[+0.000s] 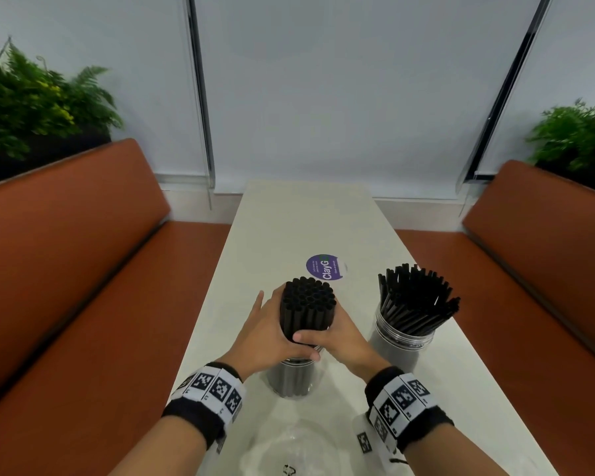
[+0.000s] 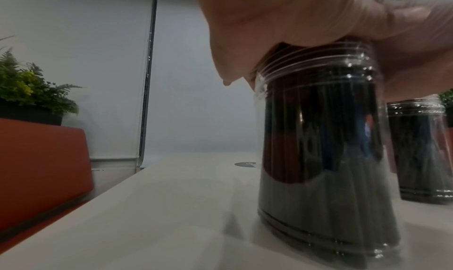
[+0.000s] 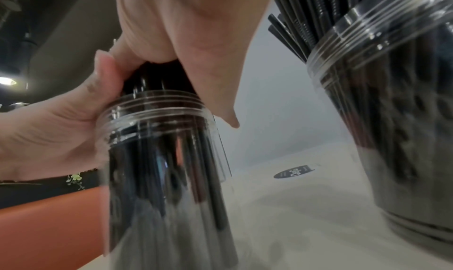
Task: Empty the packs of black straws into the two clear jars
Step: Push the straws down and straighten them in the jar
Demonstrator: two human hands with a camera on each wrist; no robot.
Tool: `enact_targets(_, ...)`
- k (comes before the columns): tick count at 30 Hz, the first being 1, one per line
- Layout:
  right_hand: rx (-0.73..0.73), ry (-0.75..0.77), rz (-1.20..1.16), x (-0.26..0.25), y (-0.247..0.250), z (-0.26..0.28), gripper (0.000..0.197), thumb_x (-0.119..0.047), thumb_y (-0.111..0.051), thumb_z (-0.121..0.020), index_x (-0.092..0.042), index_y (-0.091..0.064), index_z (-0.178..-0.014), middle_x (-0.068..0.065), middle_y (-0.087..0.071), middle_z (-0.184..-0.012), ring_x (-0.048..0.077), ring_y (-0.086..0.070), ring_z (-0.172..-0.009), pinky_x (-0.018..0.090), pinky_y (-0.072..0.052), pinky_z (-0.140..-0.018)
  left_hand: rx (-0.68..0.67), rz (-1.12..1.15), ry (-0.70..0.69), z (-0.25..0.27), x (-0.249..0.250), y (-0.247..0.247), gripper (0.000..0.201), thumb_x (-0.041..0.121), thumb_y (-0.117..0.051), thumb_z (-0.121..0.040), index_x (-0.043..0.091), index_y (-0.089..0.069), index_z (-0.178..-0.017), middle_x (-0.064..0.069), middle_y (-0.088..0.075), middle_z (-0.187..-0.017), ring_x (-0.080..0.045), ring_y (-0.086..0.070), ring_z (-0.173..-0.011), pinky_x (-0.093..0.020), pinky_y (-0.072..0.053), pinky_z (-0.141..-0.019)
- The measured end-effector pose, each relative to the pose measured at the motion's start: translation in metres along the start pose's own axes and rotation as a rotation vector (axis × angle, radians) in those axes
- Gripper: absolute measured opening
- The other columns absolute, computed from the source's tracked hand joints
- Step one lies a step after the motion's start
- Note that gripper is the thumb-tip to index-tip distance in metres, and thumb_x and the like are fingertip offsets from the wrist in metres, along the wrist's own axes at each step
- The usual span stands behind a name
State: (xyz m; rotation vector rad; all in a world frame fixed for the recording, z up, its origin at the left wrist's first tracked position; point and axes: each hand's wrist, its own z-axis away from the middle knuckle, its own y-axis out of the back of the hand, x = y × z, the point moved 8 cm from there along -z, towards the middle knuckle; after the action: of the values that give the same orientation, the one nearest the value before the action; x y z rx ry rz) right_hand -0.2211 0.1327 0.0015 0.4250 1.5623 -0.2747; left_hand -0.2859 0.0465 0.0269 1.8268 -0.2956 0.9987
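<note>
Fingers of the left hand curl around the far and left side of a tight bundle of black straws, with its thumb crossing under the bundle at the near side; the fingers of the right hand wrap the right side, thumb laid across the near face. So both hands grip the same bundle, just above the mouth of the near jar.

That clear jar stands upright on the pale table, near the middle, and the straws already reach down inside it to the base, as the right wrist view shows. The second jar stands to the right and a little farther off, apart from the first, with its thinner straws fanned out loosely. Crumpled clear wrapping lies at the near edge. A purple round sticker lies beyond the jars.

The step in hand looks like settling the bundle into the jar. To do it well, I would keep the jar flat on the table and loosen both grips gradually, so the straws spread against the rim without springing out or tipping the light container. Releasing 1 hand first while the other steadies the rim seems the safer order.

Whether any packs remain unopened cannot be told from these views.
</note>
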Motion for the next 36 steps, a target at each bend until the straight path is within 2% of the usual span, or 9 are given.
enact_targets(2,-0.021,-0.011,0.035,0.001,0.001,0.003,0.076,-0.016,-0.082,-0.055,-0.027,-0.045,-0.121,0.001,-0.058,-0.122,0.005,-0.056,-0.111,0.021,-0.048,-0.093,-0.025,0.005,0.003,0.003,0.0,0.001,0.113,0.044,-0.087,-0.047,0.035,-0.022,-0.139,0.031,-0.033,-0.123,0.003,-0.027,-0.13,-0.031,0.007,-0.117)
enact_targets(5,-0.055,-0.022,0.074,0.006,0.007,0.008,0.086,-0.019,-0.084,-0.055,-0.034,-0.039,-0.126,-0.009,-0.051,-0.129,-0.003,-0.046,-0.121,0.02,-0.04,-0.103,-0.053,0.073,0.058,0.008,-0.013,0.007,0.111,0.032,-0.09,-0.046,0.049,-0.019,-0.13,0.045,-0.024,-0.113,0.001,-0.024,-0.124,-0.033,-0.011,-0.116)
enact_targets(8,-0.044,-0.019,0.066,0.006,0.017,0.014,0.097,-0.026,-0.084,-0.051,-0.035,-0.03,-0.132,-0.013,-0.042,-0.139,-0.008,-0.033,-0.131,0.0,-0.033,-0.092,-0.078,0.095,0.123,0.011,-0.033,0.014,0.122,0.03,-0.091,-0.045,0.041,-0.014,-0.139,0.036,-0.028,-0.128,-0.001,-0.027,-0.126,-0.029,-0.024,-0.111)
enact_targets(10,-0.03,-0.017,0.037,0.004,0.02,0.015,0.111,-0.027,-0.084,-0.05,-0.03,-0.021,-0.14,-0.009,-0.037,-0.143,0.0,-0.029,-0.135,0.006,-0.032,-0.094,-0.106,0.144,0.152,0.009,-0.037,0.016,0.123,0.024,-0.091,-0.048,0.036,-0.012,-0.141,0.023,-0.029,-0.138,-0.001,-0.028,-0.127,-0.025,-0.024,-0.108)
enact_targets(13,-0.029,0.014,0.019,-0.008,0.01,0.011,0.114,-0.024,-0.084,-0.048,-0.028,-0.019,-0.142,-0.002,-0.043,-0.138,0.009,-0.039,-0.131,0.025,-0.035,-0.107,-0.164,0.192,0.105,-0.002,-0.019,0.008,0.108,0.015,-0.09,-0.051,0.041,-0.019,-0.128,0.027,-0.038,-0.126,-0.003,-0.037,-0.123,-0.018,-0.031,-0.099)
enact_targets(18,0.041,0.128,-0.08,-0.036,0.002,0.003,0.086,-0.003,-0.077,-0.057,-0.018,-0.037,-0.131,0.008,-0.055,-0.122,0.002,-0.06,-0.103,0.015,-0.051,-0.079,-0.007,0.251,0.017,-0.016,0.013,0.011,0.103,0.017,-0.092,-0.046,0.051,-0.023,-0.114,0.024,-0.05,-0.11,0.003,-0.053,-0.104,-0.022,-0.049,-0.087)
enact_targets(25,0.019,0.074,0.019,-0.014,0.014,0.009,0.084,-0.014,-0.083,-0.053,-0.022,-0.042,-0.125,0.003,-0.057,-0.121,0.013,-0.055,-0.114,0.023,-0.048,-0.093,0.005,0.189,0.034,0.004,0.003,-0.005,0.112,0.042,-0.09,-0.033,0.07,-0.015,-0.111,0.023,-0.045,-0.121,-0.008,-0.047,-0.118,-0.038,-0.045,-0.101)
enact_targets(29,-0.022,0.004,0.095,0.0,0.014,0.011,0.076,-0.01,-0.084,-0.06,-0.023,-0.045,-0.124,-0.005,-0.059,-0.116,0.006,-0.054,-0.11,0.018,-0.045,-0.09,0.002,0.181,0.064,0.009,0.002,-0.007,0.096,0.048,-0.085,-0.034,0.07,-0.025,-0.106,0.04,-0.037,-0.109,-0.011,-0.043,-0.118,-0.043,-0.038,-0.105)
enact_targets(36,-0.026,0.046,0.061,-0.004,0.018,0.016,0.087,-0.012,-0.083,-0.059,-0.029,-0.035,-0.13,-0.006,-0.051,-0.129,-0.001,-0.047,-0.12,0.021,-0.04,-0.101,-0.083,0.191,0.059,0.003,0.003,-0.007,0.099,0.043,-0.088,-0.033,0.071,-0.027,-0.106,0.024,-0.047,-0.12,-0.012,-0.043,-0.123,-0.044,-0.037,-0.108)
